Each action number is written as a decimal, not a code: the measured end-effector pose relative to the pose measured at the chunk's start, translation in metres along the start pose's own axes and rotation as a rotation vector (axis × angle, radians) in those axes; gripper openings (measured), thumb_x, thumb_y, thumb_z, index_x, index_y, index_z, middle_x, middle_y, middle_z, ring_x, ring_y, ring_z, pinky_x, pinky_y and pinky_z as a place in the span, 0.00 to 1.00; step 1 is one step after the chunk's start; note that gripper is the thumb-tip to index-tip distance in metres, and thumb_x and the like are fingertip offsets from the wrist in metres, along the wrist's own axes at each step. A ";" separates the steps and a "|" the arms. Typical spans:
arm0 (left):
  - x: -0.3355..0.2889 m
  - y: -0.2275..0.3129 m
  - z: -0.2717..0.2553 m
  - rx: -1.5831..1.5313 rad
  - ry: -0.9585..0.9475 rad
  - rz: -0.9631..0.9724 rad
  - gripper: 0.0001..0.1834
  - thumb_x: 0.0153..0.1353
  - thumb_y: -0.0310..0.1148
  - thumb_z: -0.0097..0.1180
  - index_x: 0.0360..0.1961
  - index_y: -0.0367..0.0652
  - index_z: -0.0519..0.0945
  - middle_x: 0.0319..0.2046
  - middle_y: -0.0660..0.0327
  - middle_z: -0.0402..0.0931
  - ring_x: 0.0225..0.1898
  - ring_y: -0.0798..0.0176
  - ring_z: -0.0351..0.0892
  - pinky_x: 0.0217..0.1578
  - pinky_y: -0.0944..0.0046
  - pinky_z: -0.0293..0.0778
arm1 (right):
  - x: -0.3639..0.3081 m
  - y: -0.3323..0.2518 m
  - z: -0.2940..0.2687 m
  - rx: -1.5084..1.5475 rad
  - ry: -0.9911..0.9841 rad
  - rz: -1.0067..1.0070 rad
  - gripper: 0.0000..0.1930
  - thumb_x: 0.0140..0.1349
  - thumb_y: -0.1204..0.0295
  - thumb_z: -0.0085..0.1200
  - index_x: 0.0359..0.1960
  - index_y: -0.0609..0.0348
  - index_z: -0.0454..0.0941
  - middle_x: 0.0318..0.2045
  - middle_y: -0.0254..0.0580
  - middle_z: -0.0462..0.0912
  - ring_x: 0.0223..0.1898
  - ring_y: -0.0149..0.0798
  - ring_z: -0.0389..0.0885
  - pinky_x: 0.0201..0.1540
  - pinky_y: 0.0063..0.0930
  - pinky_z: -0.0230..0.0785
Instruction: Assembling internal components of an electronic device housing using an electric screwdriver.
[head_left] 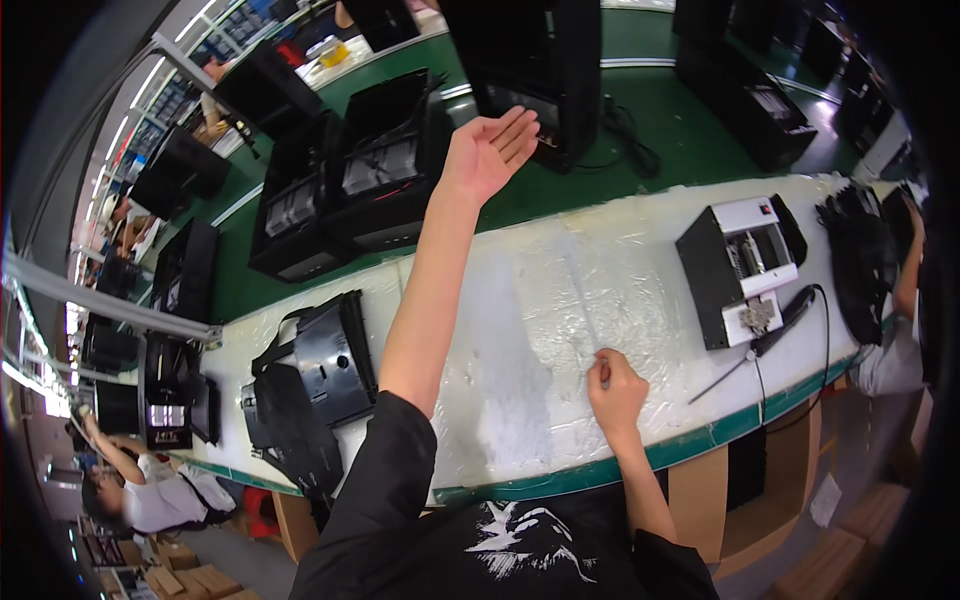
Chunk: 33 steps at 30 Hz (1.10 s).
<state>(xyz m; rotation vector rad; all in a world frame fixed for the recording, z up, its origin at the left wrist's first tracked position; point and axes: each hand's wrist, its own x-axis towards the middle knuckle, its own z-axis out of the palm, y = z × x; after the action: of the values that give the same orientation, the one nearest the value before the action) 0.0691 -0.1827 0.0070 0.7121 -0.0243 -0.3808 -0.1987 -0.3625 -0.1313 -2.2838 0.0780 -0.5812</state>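
Note:
My left hand (490, 152) reaches far forward with its fingers stretched out and nothing held in them. Its fingertips are at the lower front of a tall black case (568, 70); whether they touch it I cannot tell. Over the film-covered bench top (500, 330), my right hand (618, 392) is closed, thumb and fingers pinched together. A small greyish bit shows between those fingers, too little to name. A thin grey line runs away from them across the film; it could be a rod or a crease.
To the right stands a black-and-silver screw feeder (742, 265), a corded power screwdriver (785, 320) beside it. Black cable bundles (858, 240) lie farther right. Left are a black plastic cover (335, 362) and open black cases (385, 165) on the green line (650, 105). Co-workers (160, 490) sit nearby.

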 end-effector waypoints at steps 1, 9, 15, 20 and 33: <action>-0.013 0.011 0.000 0.007 0.011 0.016 0.24 0.55 0.28 0.42 0.54 0.29 0.67 0.52 0.49 0.70 0.53 0.55 0.71 0.54 0.58 0.67 | 0.000 0.000 -0.001 -0.017 0.005 0.004 0.04 0.48 0.78 0.53 0.28 0.59 0.77 0.15 0.39 0.74 0.15 0.37 0.73 0.20 0.27 0.65; -0.105 0.051 -0.090 1.875 0.374 0.466 0.24 0.51 0.34 0.56 0.51 0.42 0.73 0.49 0.54 0.73 0.50 0.55 0.71 0.52 0.60 0.66 | 0.001 0.001 -0.001 -0.031 -0.017 -0.049 0.05 0.48 0.79 0.53 0.28 0.58 0.76 0.16 0.37 0.74 0.16 0.36 0.74 0.18 0.28 0.64; -0.114 0.059 -0.106 2.124 0.306 0.851 0.17 0.47 0.34 0.63 0.38 0.40 0.77 0.38 0.56 0.73 0.44 0.52 0.70 0.47 0.60 0.67 | 0.001 0.000 -0.001 -0.057 -0.023 -0.089 0.05 0.48 0.78 0.53 0.29 0.57 0.75 0.16 0.36 0.74 0.16 0.37 0.74 0.18 0.28 0.63; -0.102 0.065 -0.121 2.133 0.266 0.770 0.17 0.45 0.35 0.65 0.35 0.40 0.76 0.31 0.58 0.73 0.39 0.53 0.70 0.41 0.59 0.66 | 0.000 -0.001 -0.001 -0.084 -0.035 -0.075 0.05 0.49 0.77 0.53 0.29 0.57 0.75 0.17 0.37 0.74 0.17 0.37 0.75 0.18 0.29 0.64; -0.093 0.051 -0.091 1.964 0.364 0.660 0.17 0.42 0.38 0.67 0.30 0.38 0.79 0.31 0.53 0.76 0.39 0.52 0.73 0.40 0.59 0.69 | -0.003 0.003 0.005 -0.182 -0.018 -0.137 0.04 0.51 0.76 0.52 0.30 0.57 0.74 0.20 0.41 0.76 0.20 0.42 0.76 0.21 0.32 0.67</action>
<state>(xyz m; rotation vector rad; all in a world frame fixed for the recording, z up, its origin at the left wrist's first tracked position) 0.0135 -0.0572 -0.0194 2.5944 -0.3097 0.6065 -0.1989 -0.3602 -0.1378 -2.4851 -0.0368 -0.6465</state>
